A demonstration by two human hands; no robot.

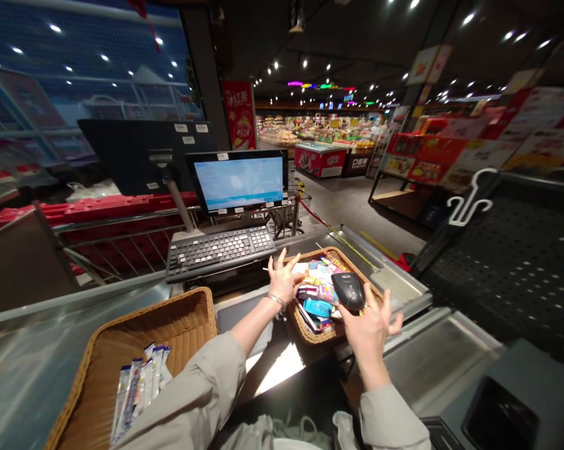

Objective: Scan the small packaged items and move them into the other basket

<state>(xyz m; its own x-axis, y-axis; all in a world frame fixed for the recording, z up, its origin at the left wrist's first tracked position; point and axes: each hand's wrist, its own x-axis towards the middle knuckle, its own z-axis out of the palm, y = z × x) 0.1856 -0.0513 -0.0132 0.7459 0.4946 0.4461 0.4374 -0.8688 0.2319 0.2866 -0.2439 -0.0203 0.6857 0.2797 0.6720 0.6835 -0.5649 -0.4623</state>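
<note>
A small wicker basket filled with colourful small packets stands in front of me on the counter. My left hand is at its left side, fingers spread, the thumb side close to the packets. On top of the packets lies a black device like a barcode scanner. My right hand is at the basket's right side with its fingers apart. Its thumb and forefinger are beside the scanner's near end; whether they touch it I cannot tell.
To the left, a larger wicker basket holds several thin sachets. Beyond my hands are a keyboard and a lit monitor. A white hanger-like hook hangs on a black perforated panel at right. A dark flat device lies lower right.
</note>
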